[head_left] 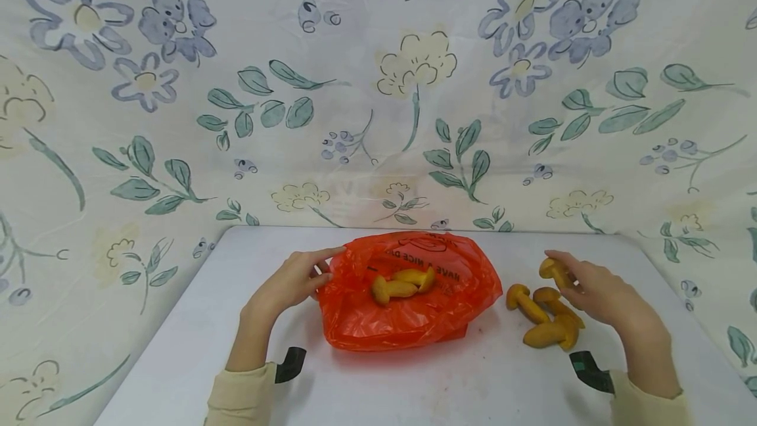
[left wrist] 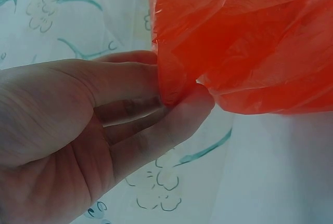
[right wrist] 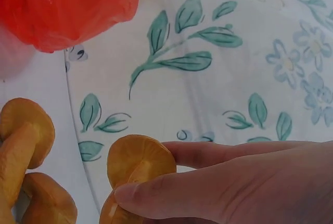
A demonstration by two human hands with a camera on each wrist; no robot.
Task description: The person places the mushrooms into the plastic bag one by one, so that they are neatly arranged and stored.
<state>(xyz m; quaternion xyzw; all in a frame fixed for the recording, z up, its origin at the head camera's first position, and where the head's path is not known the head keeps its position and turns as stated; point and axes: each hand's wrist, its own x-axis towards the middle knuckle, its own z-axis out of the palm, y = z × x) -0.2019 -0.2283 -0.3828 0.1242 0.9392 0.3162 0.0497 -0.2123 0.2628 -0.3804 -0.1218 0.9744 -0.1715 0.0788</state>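
A red plastic bag (head_left: pixel 390 327) lies on the table with its mouth spread, and two yellow-brown mushrooms (head_left: pixel 393 290) rest in it. My left hand (head_left: pixel 294 281) pinches the left edge of the bag; the left wrist view shows the red film (left wrist: pixel 177 73) between thumb and fingers. My right hand (head_left: pixel 603 288) holds one mushroom (head_left: pixel 554 271) between thumb and fingers, above a small pile at the right. In the right wrist view the held mushroom (right wrist: pixel 140 159) shows its round cap, its stem partly behind the thumb.
Several loose mushrooms (head_left: pixel 547 334) lie together on the white table (head_left: pixel 473 386), right of the bag. A flower-patterned cloth (head_left: pixel 378 117) hangs behind and at both sides. Dark camera mounts (head_left: pixel 291 365) stick out beside both sleeves.
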